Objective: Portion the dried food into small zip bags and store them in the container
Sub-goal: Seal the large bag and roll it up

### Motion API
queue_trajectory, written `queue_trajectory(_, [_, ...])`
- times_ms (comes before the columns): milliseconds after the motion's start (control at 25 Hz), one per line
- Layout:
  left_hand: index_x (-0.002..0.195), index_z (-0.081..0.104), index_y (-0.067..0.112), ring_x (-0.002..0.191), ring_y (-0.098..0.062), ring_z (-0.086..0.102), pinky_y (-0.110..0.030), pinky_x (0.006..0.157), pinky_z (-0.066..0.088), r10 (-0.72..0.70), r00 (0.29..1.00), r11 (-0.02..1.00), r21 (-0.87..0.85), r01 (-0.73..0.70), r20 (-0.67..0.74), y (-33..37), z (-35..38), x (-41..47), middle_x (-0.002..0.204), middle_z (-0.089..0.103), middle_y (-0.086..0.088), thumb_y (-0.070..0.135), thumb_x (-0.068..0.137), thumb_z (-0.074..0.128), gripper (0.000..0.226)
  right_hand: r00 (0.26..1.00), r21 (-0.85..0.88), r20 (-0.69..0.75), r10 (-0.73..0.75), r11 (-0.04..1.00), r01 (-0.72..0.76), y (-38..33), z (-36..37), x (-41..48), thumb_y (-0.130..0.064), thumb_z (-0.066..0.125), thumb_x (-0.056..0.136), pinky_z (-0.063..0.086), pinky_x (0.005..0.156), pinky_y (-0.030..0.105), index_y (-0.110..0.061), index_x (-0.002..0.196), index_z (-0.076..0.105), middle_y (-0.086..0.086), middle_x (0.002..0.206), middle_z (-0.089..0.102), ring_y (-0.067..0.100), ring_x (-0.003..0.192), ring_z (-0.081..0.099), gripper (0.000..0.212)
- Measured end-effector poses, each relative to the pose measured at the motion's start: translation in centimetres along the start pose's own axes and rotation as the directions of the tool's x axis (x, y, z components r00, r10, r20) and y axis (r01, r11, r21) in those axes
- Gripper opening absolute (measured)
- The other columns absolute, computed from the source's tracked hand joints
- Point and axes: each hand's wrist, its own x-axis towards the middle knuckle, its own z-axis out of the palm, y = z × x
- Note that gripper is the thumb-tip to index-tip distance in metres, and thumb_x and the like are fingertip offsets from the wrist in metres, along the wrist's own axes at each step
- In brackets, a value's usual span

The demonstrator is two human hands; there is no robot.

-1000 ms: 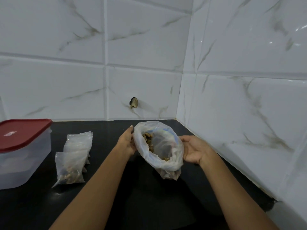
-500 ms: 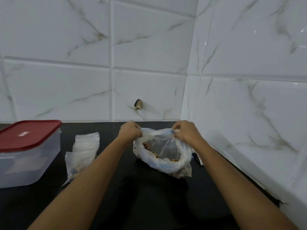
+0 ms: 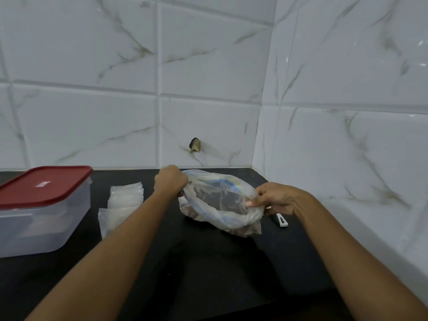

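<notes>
While your left hand point(image 3: 171, 181) grips one rim of the big plastic bag point(image 3: 220, 201) of dried food point(image 3: 243, 230) and your right hand point(image 3: 279, 200) pinches the opposite rim, pull the mouth wide; the small zip bags point(image 3: 126, 200) lie left of this bag, the red-lidded container point(image 3: 44, 212) further left.

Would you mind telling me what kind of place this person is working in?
Most likely a home kitchen corner: a black countertop meets marble-look white wall tiles, with a red-lidded food container and a bag of dried food on it.
</notes>
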Motion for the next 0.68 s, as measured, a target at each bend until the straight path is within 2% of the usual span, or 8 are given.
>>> queue_trajectory(80, [0.087,0.064,0.0,0.07,-0.028,0.055,-0.03,0.063,0.043,0.061,0.995,0.996,0.069,-0.056,-0.075,0.4,-0.3,-0.2,0.075,0.06,-0.012,0.004,0.081,0.047,0.018,0.98,-0.081,-0.197,-0.036,0.997,0.02,-0.1,0.0,0.6,0.002,0.063,0.081,0.048,0.06,0.025,-0.008,0.078,0.062,0.007,0.077,0.061,0.017,0.067,0.061,0.01])
queue_trajectory(120, [0.088,0.065,0.0,0.072,-0.027,0.053,-0.031,0.063,0.043,0.092,0.99,0.989,0.128,-0.078,-0.106,0.6,-0.4,-0.4,0.08,0.06,-0.012,0.003,0.081,0.047,0.019,0.936,-0.245,-0.343,-0.082,0.969,-0.005,-0.5,0.3,0.8,-0.002,0.062,0.081,0.045,0.064,0.028,-0.007,0.085,0.062,0.009,0.082,0.06,0.022,0.074,0.06,0.006])
queue_trajectory(240, [0.089,0.061,0.003,0.079,-0.028,0.055,-0.035,0.068,0.046,0.16,0.976,0.925,0.368,-0.096,-0.147,1.2,-1.3,-1.6,0.082,0.053,-0.009,0.0,0.082,0.046,0.016,0.72,-0.765,-0.565,-0.403,0.583,-0.274,-1.8,1.7,0.4,-0.029,0.058,0.089,0.038,0.07,0.031,-0.01,0.107,0.054,0.011,0.103,0.061,0.031,0.095,0.059,0.027])
queue_trajectory(320, [0.094,0.062,0.003,0.086,-0.029,0.059,-0.035,0.072,0.049,0.159,0.984,0.909,0.4,-0.114,-0.081,1.3,-2.1,-1.4,0.087,0.055,-0.007,0.005,0.082,0.052,0.016,0.731,-0.785,-0.568,-0.378,0.515,-0.344,-2.6,1.9,0.3,-0.052,0.056,0.085,0.039,0.069,0.03,-0.012,0.104,0.053,0.007,0.1,0.062,0.029,0.092,0.062,0.045])
queue_trajectory(400, [0.094,0.062,0.003,0.071,-0.024,0.054,-0.028,0.06,0.044,0.121,0.987,0.963,0.228,-0.142,0.105,1.6,-3.6,-0.8,0.084,0.056,-0.009,0.016,0.08,0.065,0.02,0.824,-0.629,-0.547,-0.148,0.722,-0.289,-3.2,1.2,0.5,-0.059,0.061,0.078,0.043,0.057,0.025,-0.012,0.09,0.055,0.003,0.074,0.061,0.023,0.064,0.06,0.049])
queue_trajectory(480, [0.089,0.059,0.005,0.053,-0.018,0.039,-0.022,0.047,0.032,0.041,0.953,0.997,-0.069,-0.021,0.301,2.1,-5.4,-0.7,0.069,0.047,-0.01,0.025,0.079,0.071,0.026,0.921,-0.321,-0.387,0.048,0.929,-0.183,-3.8,-0.2,0.5,-0.039,0.069,0.08,0.033,0.041,0.018,-0.011,0.076,0.053,0.0,0.051,0.049,0.013,0.046,0.041,0.033])
queue_trajectory(600, [0.094,0.062,0.001,0.049,-0.015,0.033,-0.018,0.039,0.03,0.017,0.969,0.965,-0.258,0.048,0.246,1.8,-6.6,-1.0,0.06,0.042,-0.007,0.012,0.084,0.066,0.015,0.964,0.181,-0.238,0.116,0.981,-0.073,-4.7,-2.1,-0.3,-0.005,0.063,0.085,0.037,0.038,0.015,-0.008,0.073,0.054,0.006,0.069,0.047,0.012,0.056,0.04,0.015])
queue_trajectory(680, [0.096,0.066,-0.001,0.049,-0.016,0.034,-0.021,0.042,0.031,0.048,0.991,0.949,-0.316,-0.005,0.128,1.4,-6.6,-1.2,0.058,0.043,-0.007,0.009,0.084,0.066,0.016,0.958,0.291,-0.275,0.078,0.957,0.006,-5.3,-2.7,-0.6,0.005,0.06,0.084,0.043,0.039,0.014,-0.004,0.077,0.055,0.01,0.079,0.05,0.015,0.062,0.046,0.012])
